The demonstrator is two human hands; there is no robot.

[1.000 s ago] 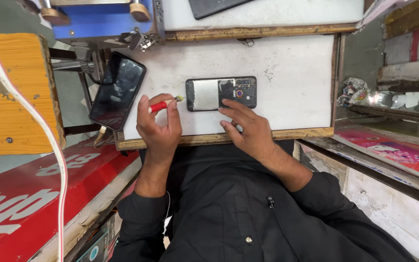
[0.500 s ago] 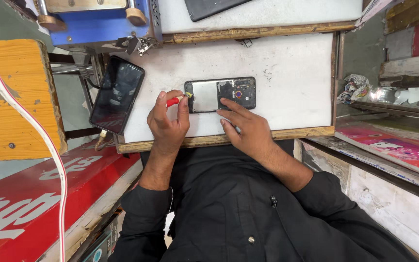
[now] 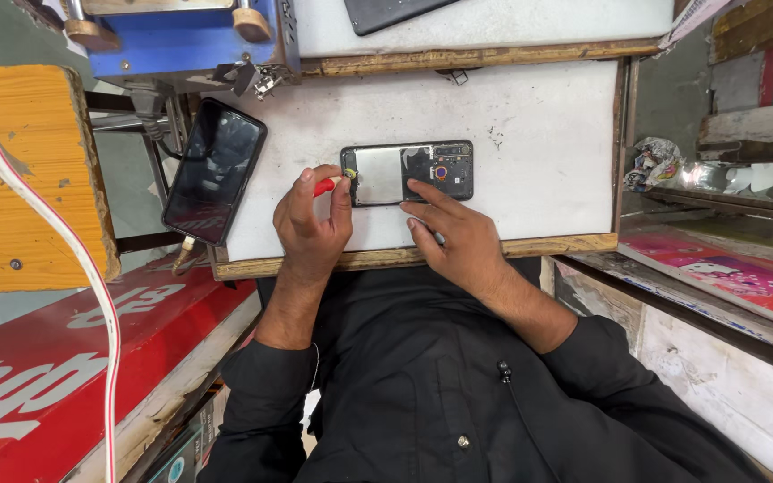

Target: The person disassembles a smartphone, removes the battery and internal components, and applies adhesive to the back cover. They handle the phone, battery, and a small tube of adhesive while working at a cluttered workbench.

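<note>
An opened black phone [image 3: 386, 174], with a silver plate and circuit parts exposed, lies flat on a white worktop [image 3: 530, 134]. My left hand [image 3: 310, 219] pinches a small red-handled screwdriver [image 3: 324, 186], whose tip is at the phone's left end. My right hand [image 3: 454, 237] rests on the worktop with its fingertips pressed on the phone's lower edge near the middle. Both arms wear black sleeves.
A black phone panel [image 3: 215, 170] lies tilted over the worktop's left edge. A blue machine [image 3: 181, 40] and a dark slab [image 3: 395, 11] sit beyond. An orange wooden stool [image 3: 20, 179], a white cable [image 3: 64, 250] and a red board [image 3: 64, 358] are at left; cluttered shelves are at right.
My left hand has brought the screwdriver from pointing loosely rightward to the phone's left end. My right hand has stayed on the phone.
</note>
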